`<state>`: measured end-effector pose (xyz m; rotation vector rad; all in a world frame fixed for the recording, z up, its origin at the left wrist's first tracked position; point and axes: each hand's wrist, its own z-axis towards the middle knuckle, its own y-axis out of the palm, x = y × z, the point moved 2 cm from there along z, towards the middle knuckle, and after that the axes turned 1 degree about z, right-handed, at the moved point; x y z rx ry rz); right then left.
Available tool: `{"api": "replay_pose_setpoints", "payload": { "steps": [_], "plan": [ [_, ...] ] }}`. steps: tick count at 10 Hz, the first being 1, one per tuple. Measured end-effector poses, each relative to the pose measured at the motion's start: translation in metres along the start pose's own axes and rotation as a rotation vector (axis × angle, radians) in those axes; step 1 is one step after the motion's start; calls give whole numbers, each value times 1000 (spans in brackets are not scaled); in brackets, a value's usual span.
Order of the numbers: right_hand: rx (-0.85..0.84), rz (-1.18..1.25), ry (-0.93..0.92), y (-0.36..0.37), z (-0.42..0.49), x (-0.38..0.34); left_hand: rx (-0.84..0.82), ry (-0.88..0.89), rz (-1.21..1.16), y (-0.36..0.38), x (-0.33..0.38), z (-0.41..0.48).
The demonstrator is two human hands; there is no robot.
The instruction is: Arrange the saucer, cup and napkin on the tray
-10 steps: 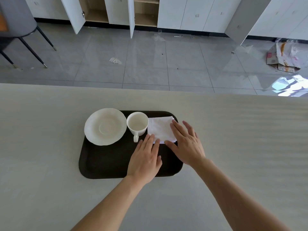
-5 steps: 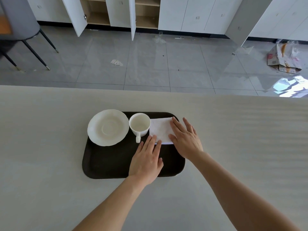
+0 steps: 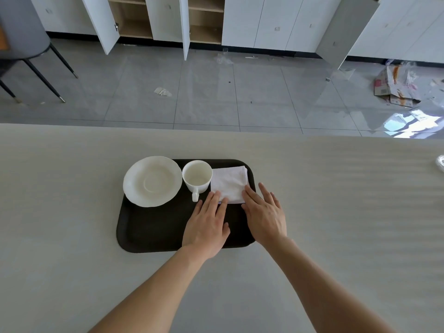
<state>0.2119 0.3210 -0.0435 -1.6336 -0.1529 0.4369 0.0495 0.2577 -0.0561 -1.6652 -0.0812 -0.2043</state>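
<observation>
A dark brown tray (image 3: 153,231) lies on the pale table. On its far left corner rests a white saucer (image 3: 152,181), overhanging the tray's left edge. A white cup (image 3: 197,177) stands upright just right of the saucer, its handle towards me. A folded white napkin (image 3: 229,182) lies flat at the tray's far right. My left hand (image 3: 206,224) lies flat on the tray, its fingertips touching the napkin's near left corner. My right hand (image 3: 264,212) lies flat over the tray's right edge, its fingertips on the napkin's near right corner. Neither hand grips anything.
The pale table (image 3: 336,212) stretches wide on both sides of the tray. A small clear object (image 3: 440,164) sits at the table's right edge. Beyond the far edge are grey floor tiles, open white cabinets (image 3: 168,20) and a chair's legs (image 3: 40,73).
My right hand has slid back towards me off most of the napkin, so more of the napkin shows. My left hand has stayed almost still. The camera has shifted slightly.
</observation>
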Motion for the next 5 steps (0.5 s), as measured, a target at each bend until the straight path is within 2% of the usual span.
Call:
{"api": "replay_pose_setpoints", "payload": {
  "steps": [2,5],
  "plan": [
    [-33,65,14,-7,-4,-4,-10,6,9,-8,2,-2],
    [44,131,-4,-26,-15,-11,28,8,-14,-21,3,-22]
  ]
}}
